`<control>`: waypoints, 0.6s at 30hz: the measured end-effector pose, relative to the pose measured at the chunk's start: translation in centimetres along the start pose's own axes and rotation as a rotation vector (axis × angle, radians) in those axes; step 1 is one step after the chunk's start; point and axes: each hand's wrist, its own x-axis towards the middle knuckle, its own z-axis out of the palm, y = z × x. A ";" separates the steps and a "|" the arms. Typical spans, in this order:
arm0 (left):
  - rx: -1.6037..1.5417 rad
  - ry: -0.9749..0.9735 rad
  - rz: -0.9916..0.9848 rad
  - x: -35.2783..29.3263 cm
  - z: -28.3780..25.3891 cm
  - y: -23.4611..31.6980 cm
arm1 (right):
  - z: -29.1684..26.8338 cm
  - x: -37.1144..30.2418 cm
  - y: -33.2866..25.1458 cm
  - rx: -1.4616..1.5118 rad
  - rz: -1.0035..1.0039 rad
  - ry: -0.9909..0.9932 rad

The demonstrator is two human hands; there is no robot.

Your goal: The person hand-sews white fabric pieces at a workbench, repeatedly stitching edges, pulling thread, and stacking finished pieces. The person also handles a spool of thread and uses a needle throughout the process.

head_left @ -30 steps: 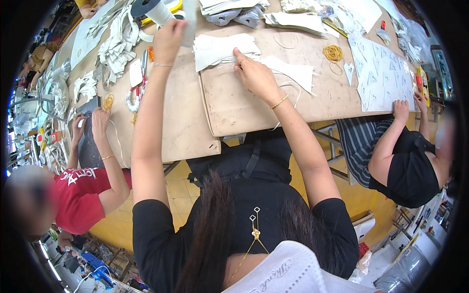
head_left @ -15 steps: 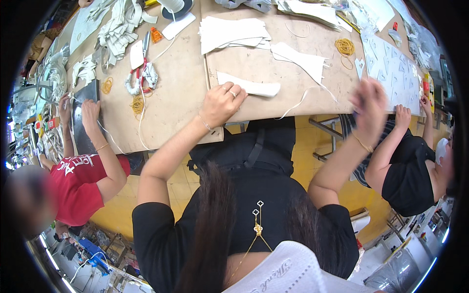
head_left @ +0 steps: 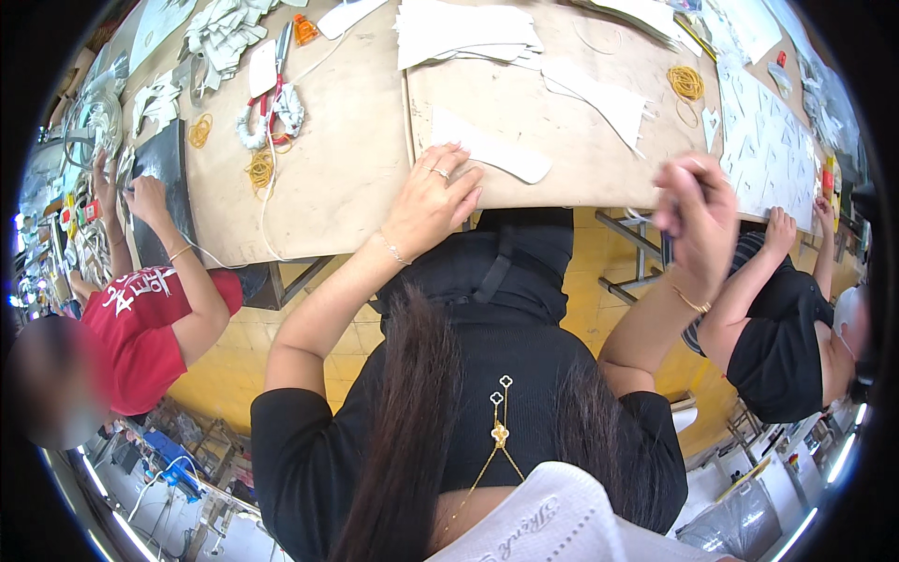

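Note:
My left hand (head_left: pixel 435 197) lies at the table's front edge, fingers apart, its fingertips resting on the near-left end of a flat white cut piece (head_left: pixel 501 156). My right hand (head_left: pixel 698 211) is raised beyond the edge to the right, fingers curled and slightly blurred. A thin white strip (head_left: pixel 638 216) trails from its left side; the part inside the fist is hidden. Farther back lies another flared white piece (head_left: pixel 599 101) with narrow ends at its right corner. Behind it sits a stack of similar white pieces (head_left: pixel 464 33).
Red-handled scissors (head_left: pixel 272 108) with wrapped grips lie left on the table (head_left: pixel 346 159), near yellow rubber bands (head_left: pixel 260 170). More bands (head_left: pixel 685 84) lie right, beside a sheet with small pieces (head_left: pixel 763 131). Co-workers sit on both sides, one in a red shirt (head_left: pixel 140 328).
My left hand's fingers have uncurled and flattened on the white piece, which now lies flatter. My right hand has turned, and the long strip has left the tabletop. The whole view has shifted slightly.

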 end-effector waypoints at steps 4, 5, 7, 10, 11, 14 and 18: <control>0.011 0.036 -0.065 0.0 0.0 1.6 | 5.8 3.0 2.1 0.107 0.267 -0.226; 0.003 0.056 -0.078 0.0 0.1 2.0 | 7.2 3.5 2.8 0.125 0.316 -0.247; 0.007 0.108 -0.123 -0.1 0.1 1.9 | 9.7 4.4 4.2 0.064 0.321 -0.348; 0.073 0.184 -0.188 0.1 0.1 0.3 | 13.2 6.0 6.1 -0.150 0.299 -0.376; 0.118 0.198 -0.190 0.2 0.0 -0.6 | 14.1 6.5 6.5 -0.207 0.278 -0.386; 0.185 0.189 -0.176 0.0 0.1 -1.8 | 15.8 7.5 7.2 -0.311 0.246 -0.431; 0.221 0.196 -0.169 -0.4 0.5 -2.2 | 16.9 8.7 7.6 -0.443 0.233 -0.488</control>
